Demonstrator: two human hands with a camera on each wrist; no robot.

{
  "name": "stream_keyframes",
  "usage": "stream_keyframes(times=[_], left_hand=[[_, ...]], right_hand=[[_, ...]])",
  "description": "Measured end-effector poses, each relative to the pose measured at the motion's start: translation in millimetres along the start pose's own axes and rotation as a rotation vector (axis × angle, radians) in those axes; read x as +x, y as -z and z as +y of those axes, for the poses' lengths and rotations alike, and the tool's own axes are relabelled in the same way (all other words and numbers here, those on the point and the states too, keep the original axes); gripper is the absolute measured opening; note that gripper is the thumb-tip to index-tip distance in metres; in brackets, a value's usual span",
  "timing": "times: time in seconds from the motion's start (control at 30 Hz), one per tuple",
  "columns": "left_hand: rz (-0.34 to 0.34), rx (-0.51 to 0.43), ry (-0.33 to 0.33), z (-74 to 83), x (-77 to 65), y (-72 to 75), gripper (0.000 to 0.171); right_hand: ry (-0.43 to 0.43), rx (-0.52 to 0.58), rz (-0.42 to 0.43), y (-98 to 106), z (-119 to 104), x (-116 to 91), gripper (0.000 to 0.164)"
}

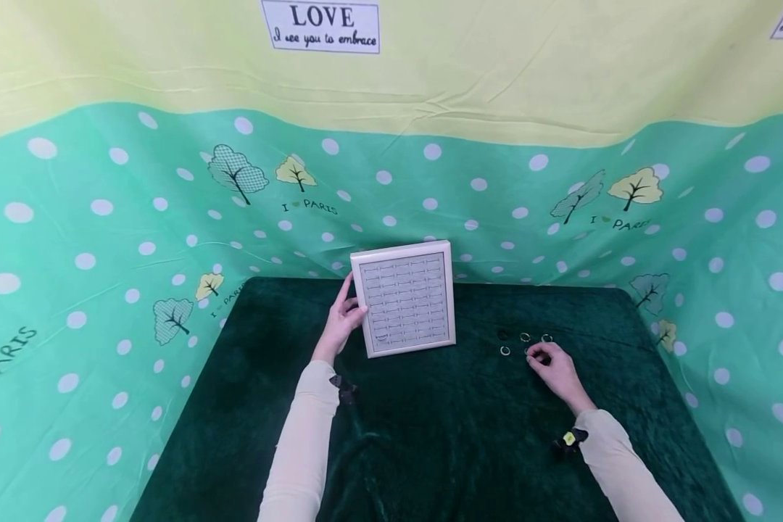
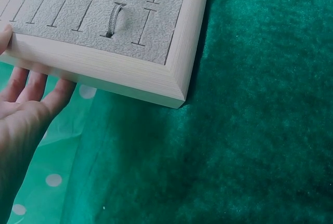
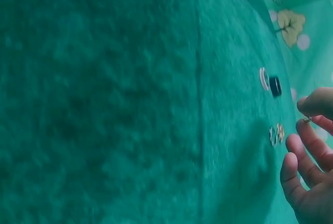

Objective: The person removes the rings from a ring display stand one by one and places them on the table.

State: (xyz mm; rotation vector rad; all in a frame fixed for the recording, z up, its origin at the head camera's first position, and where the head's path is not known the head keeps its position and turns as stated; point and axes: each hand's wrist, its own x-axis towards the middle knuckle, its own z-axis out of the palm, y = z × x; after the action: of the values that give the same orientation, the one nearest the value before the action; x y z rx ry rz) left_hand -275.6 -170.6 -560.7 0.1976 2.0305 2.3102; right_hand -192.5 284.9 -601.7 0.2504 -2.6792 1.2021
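Note:
A ring display board with a pale wood frame (image 1: 405,353) and grey slotted padding (image 2: 67,21) leans upright at the back of the table. One ring (image 2: 112,21) sits in a slot of its bottom row. My left hand (image 1: 341,324) grips the board's left edge, thumb on the front and fingers behind. At the right, my right hand (image 1: 557,370) pinches a small shiny ring (image 3: 307,120) between thumb and index finger, low over the cloth. Near it lie a silver ring (image 3: 264,79), a black ring (image 3: 276,86) and two more shiny rings (image 3: 273,136).
Dark green velvet cloth (image 1: 424,435) covers the table. Behind it and along both sides hangs a green and yellow curtain (image 1: 391,196) with dots and printed trees. Each wrist carries a small dark camera (image 1: 344,389).

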Motion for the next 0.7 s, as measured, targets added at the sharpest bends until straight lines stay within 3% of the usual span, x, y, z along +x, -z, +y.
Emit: stream_keyframes(times=[0.4, 0.7], left_hand=[[0.009, 0.022, -0.001, -1.1, -0.2, 0.5, 0.079], [0.000, 0.012, 0.000, 2.3, -1.5, -0.1, 0.078]], right_hand=[[-0.128, -0.064, 0.025, 11, 17, -3, 0.008], [-0.179, -0.066, -0.008, 14, 25, -4, 0.009]])
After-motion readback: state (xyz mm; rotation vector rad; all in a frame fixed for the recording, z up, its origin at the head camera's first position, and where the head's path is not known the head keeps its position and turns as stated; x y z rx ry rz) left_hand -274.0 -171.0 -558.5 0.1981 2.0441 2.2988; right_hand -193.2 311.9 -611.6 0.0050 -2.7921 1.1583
